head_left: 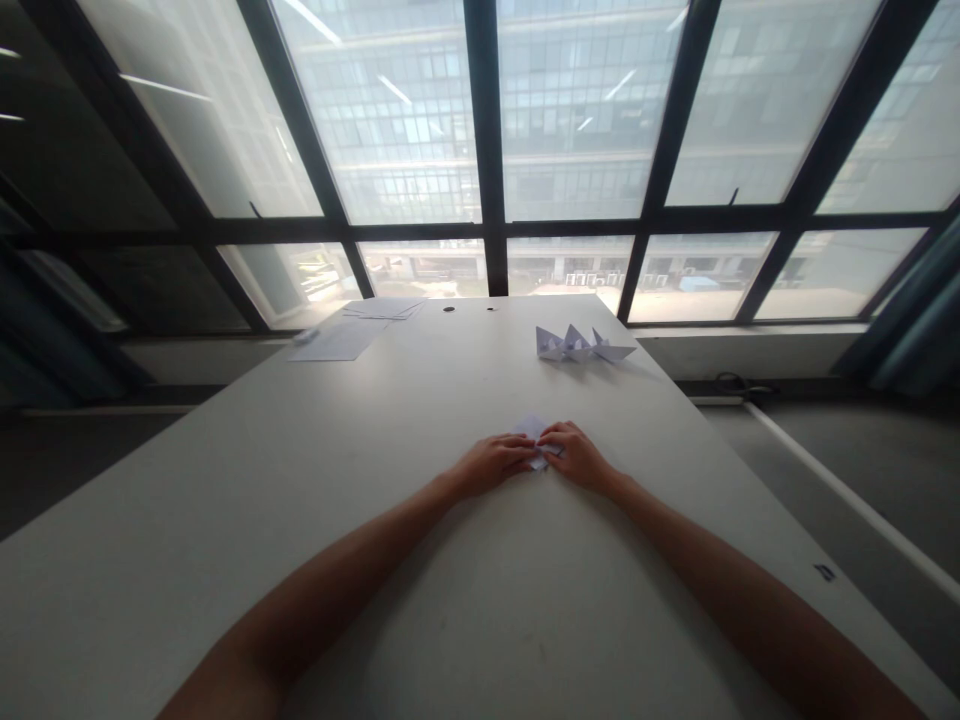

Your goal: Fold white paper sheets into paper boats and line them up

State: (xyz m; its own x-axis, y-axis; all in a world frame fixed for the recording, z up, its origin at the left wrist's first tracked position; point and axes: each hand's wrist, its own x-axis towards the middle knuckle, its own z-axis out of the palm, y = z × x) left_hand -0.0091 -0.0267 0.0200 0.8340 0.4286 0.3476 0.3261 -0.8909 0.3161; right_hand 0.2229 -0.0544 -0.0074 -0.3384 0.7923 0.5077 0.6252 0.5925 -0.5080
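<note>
A small folded piece of white paper [534,428] lies on the white table [375,470], a little past the middle. My left hand [496,462] and my right hand [577,455] meet over it, fingertips curled and pressed onto the paper from either side. Most of the paper is hidden under the fingers; only a pointed corner shows beyond them.
Three folded paper boats [581,344] stand in a row farther back on the right. Flat paper sheets [352,330] lie at the far left corner, with two small dark dots [448,309] near the far edge. Large windows rise behind the table; floor drops off at both sides.
</note>
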